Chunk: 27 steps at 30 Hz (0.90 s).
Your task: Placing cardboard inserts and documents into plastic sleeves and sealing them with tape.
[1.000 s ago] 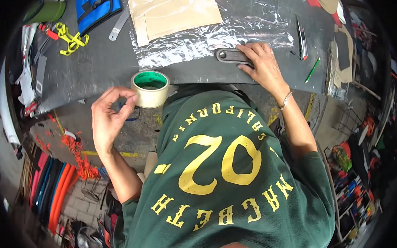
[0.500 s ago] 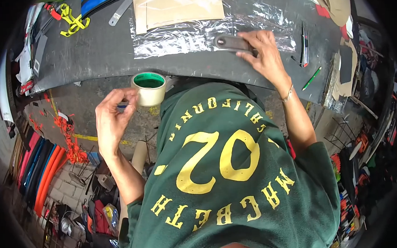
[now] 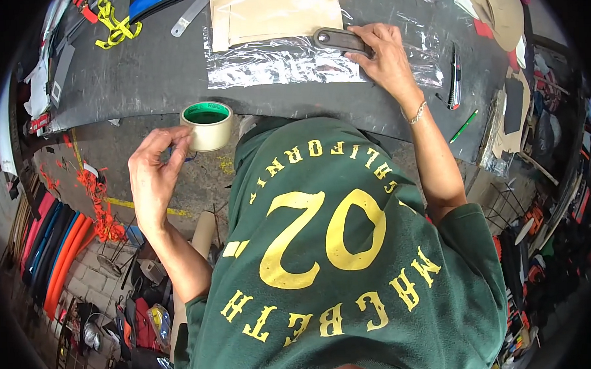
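Note:
My left hand [image 3: 160, 174], thumb and fingers pinched on its near-left rim, holds a cream roll of adhesive tape [image 3: 209, 137] with a green core just off the table's near edge. My right hand [image 3: 385, 58] grips the right end of a dark grey oblong tool [image 3: 337, 39] with a rounded end and a small light spot there; its exact kind I cannot make out. That tool is over the clear plastic film [image 3: 284, 69], by the near right corner of the brown paper sheets [image 3: 281, 13].
A snap-off knife [image 3: 454, 78] and a green pencil [image 3: 464, 125] lie to the right on the dark table [image 3: 139, 79]. Farther left are a metal ruler [image 3: 190, 14], yellow strap [image 3: 114, 27] and blue item [image 3: 156, 2]. Coloured rolls [image 3: 54, 254] stand below left.
My right hand has carried the grey tool away from me, from the film toward the paper's corner. The left hand and tape roll have shifted slightly left.

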Motion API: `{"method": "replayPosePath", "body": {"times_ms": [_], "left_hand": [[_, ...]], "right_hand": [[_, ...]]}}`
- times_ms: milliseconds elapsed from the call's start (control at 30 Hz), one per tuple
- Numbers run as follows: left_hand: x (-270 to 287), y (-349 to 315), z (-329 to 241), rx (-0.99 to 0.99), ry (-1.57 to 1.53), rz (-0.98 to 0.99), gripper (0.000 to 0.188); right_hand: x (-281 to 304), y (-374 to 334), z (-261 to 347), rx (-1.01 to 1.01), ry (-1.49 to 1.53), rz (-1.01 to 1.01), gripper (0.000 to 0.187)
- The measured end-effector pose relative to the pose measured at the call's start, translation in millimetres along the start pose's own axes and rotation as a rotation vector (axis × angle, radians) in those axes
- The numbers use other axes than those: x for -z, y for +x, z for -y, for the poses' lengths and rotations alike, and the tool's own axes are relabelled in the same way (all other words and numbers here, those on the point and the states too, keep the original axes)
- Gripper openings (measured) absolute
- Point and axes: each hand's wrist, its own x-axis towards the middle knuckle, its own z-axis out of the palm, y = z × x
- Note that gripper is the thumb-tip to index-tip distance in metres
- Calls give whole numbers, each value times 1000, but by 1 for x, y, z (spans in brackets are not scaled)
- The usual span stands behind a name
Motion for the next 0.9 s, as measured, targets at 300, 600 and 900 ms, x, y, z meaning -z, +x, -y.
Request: {"method": "replayPosePath", "body": {"times_ms": [300,600,900], "left_hand": [[7,3,-1,-39,51,-54,14],[13,4,-4,18,120,-77,16],[16,0,14,24,66,-43,15]], "right_hand": [[-4,-27,52,66,213,130,54],[-31,-12,62,61,206,104,53],[-46,13,88,147,174,105,53]]}}
